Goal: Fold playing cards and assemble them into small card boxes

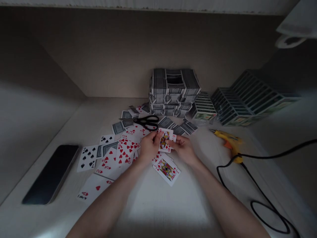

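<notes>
My left hand [149, 146] pinches the left side of a queen playing card [165, 140], thumb on its face. The right edge of that card is held by my right hand [183, 147], with the corner of a king card [174, 138] showing just behind it. Below my hands a jack of diamonds [167, 169] lies face up. Under and to the left of my left hand spread many loose cards, among them a nine of hearts [124, 152] and a seven of spades [87, 158]. Black-handled scissors [146, 121] rest just beyond my hands.
A box-like structure built of cards [174, 91] stands at the back. Slatted stacks of boxes [257, 99] are at the right. A yellow glue gun [230, 142] with a black cord [267, 154] lies on the right, a phone [52, 173] on the left. A shelf edge [148, 6] runs overhead.
</notes>
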### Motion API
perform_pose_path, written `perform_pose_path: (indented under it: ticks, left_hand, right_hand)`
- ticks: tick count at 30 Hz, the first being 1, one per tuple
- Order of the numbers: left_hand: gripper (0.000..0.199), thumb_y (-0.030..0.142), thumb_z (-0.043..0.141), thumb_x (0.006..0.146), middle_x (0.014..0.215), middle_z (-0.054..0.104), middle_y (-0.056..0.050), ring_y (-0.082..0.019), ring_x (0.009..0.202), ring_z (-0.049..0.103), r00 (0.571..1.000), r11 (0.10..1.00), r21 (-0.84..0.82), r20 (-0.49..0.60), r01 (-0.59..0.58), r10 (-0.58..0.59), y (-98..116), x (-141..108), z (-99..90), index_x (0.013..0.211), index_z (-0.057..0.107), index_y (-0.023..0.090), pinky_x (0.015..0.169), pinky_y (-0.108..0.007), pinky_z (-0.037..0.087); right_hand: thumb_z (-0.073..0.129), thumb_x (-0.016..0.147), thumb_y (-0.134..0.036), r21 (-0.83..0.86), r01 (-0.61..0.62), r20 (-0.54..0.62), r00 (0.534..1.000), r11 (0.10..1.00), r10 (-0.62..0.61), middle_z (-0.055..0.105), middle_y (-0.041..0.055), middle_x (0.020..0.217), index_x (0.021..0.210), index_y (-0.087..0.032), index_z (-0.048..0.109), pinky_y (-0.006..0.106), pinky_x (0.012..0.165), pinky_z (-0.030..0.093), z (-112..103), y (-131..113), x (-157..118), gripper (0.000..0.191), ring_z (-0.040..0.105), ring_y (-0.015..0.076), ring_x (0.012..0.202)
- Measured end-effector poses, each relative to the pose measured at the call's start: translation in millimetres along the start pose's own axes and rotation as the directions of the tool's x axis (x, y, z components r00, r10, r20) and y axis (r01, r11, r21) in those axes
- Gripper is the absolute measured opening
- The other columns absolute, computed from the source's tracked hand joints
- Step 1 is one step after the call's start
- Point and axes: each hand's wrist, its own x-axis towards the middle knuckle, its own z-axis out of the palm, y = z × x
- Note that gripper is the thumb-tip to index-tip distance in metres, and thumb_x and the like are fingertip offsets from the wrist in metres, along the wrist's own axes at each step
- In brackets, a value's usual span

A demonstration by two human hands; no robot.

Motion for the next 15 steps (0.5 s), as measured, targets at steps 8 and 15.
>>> perform_pose_path:
  ticks: [8,15]
  left_hand:
    - [0.038,0.043,0.037,0.085,0.052,0.048,0.001,-0.011,0.048,0.04,0.999,0.981,0.19,0.006,-0.047,0.047,-0.7,-0.4,0.7,0.061,0.051,0.017,0.05,-0.024,0.022]
    - [0.041,0.044,0.041,0.083,0.046,0.04,0.003,-0.009,0.046,0.034,0.998,0.997,0.059,-0.04,-0.049,0.052,-1.5,-1.3,1.0,0.052,0.045,0.017,0.049,-0.024,0.022]
  right_hand:
    - [0.074,0.057,-0.04,0.023,-0.012,0.007,1.0,1.0,0.012,0.067,0.0004,0.064,0.072,-0.016,0.065,0.027,0.053,0.048,-0.7,-0.1,-0.2,0.03,0.058,0.0142,0.055]
    - [0.074,0.058,-0.04,0.034,-0.01,0.03,1.0,0.999,0.009,0.069,0.0008,0.066,0.072,-0.017,0.065,0.027,0.055,0.048,0.0,0.5,-1.5,0.029,0.059,0.0144,0.056]
